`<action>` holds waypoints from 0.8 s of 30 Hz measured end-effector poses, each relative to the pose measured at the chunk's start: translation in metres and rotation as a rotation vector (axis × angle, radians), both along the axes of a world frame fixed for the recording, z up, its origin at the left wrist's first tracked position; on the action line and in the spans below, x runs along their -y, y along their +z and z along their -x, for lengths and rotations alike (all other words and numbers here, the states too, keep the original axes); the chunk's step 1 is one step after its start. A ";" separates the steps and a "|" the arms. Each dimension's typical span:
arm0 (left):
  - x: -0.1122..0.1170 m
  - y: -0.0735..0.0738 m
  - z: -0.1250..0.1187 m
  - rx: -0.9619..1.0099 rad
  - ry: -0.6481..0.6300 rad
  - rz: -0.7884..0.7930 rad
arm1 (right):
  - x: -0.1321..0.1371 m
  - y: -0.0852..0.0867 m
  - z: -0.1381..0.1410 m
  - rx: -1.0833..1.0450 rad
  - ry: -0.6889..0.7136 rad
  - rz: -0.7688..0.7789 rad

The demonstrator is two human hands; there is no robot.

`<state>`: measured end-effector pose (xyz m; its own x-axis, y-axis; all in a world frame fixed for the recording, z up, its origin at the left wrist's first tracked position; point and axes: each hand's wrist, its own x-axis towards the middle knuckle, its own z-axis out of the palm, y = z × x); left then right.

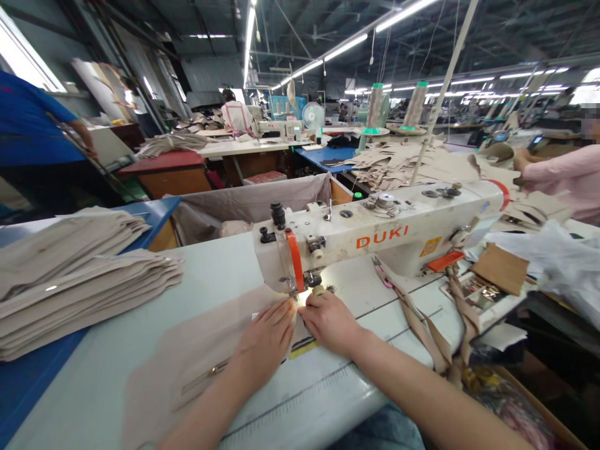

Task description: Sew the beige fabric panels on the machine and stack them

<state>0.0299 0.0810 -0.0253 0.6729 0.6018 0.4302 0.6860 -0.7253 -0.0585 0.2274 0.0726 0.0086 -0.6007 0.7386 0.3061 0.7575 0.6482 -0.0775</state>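
A white sewing machine (375,240) marked DUKI stands on the pale table (117,350). A beige fabric piece (197,356) with a zipper lies flat before its needle. My left hand (267,337) rests on the fabric, fingers stretched flat toward the presser foot. My right hand (330,319) lies beside it, fingers together, pressing the fabric's edge right under the lit needle area. The fingertips of both hands almost touch.
A tall stack of beige cut pieces (79,275) sits at the left. Beige strips (422,319) hang at the right beside a brown card (501,269). A cloth-lined bin (253,200) stands behind the table. A person in pink (567,175) works at the far right.
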 end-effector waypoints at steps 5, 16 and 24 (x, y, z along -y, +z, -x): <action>-0.005 0.007 -0.001 -0.020 0.086 0.105 | 0.001 0.004 0.001 0.012 -0.007 0.011; -0.008 0.010 0.005 -0.037 0.155 0.182 | 0.003 0.000 -0.003 -0.051 -0.019 -0.001; 0.060 0.025 0.039 -0.078 0.208 0.097 | 0.007 -0.010 -0.006 -0.195 0.098 -0.057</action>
<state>-0.0088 0.0211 0.0000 0.5591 0.7670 0.3148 0.8174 -0.5736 -0.0543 0.2333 0.0655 -0.0018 -0.5938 0.6581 0.4630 0.6651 0.7253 -0.1779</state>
